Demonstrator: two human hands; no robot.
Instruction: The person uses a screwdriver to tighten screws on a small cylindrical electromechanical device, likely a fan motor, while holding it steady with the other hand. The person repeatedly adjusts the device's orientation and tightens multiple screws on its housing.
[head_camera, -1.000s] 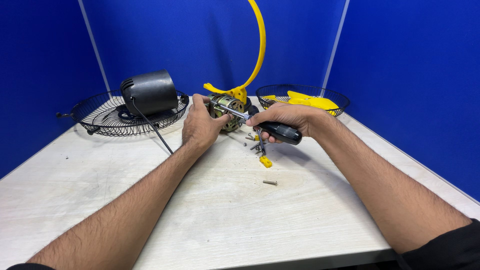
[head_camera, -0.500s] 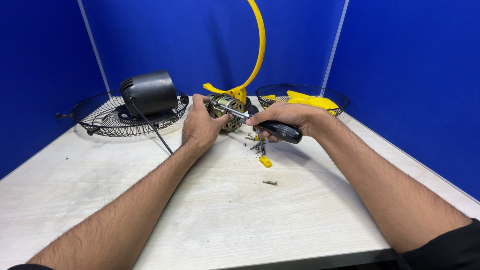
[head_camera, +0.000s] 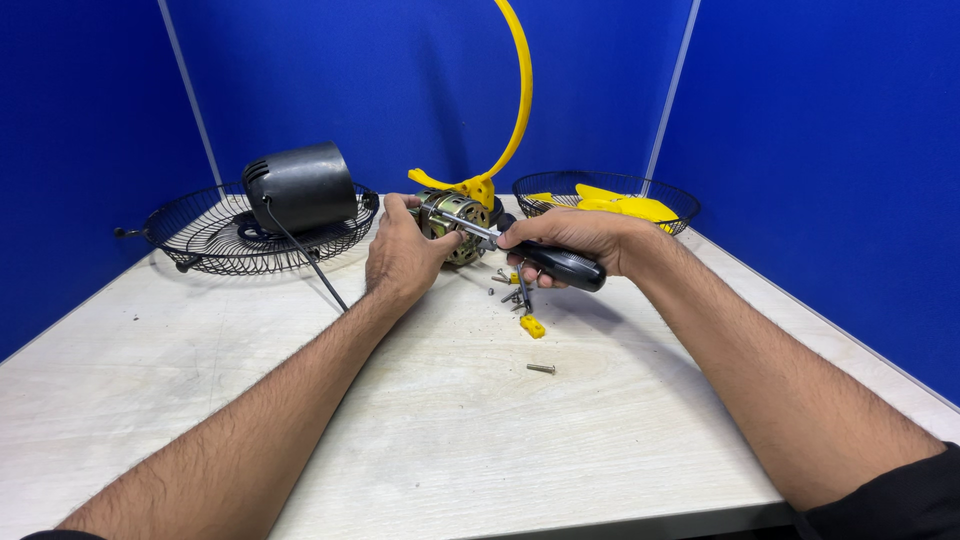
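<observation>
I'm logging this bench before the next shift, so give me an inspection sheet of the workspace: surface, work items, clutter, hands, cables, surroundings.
Surface: pale wooden table, lightly marked.
Job's things: fan motor on a yellow curved stand; screwdriver with black handle, tip at the motor.
Clutter: loose screw, small yellow clip, a few small metal parts by the motor; black motor cover resting on a wire fan guard; second wire guard holding yellow fan blades.
Hands: left hand steadies the motor; right hand grips the screwdriver.
Cables: black cord from the cover across the table.
Surroundings: blue partition walls.
</observation>
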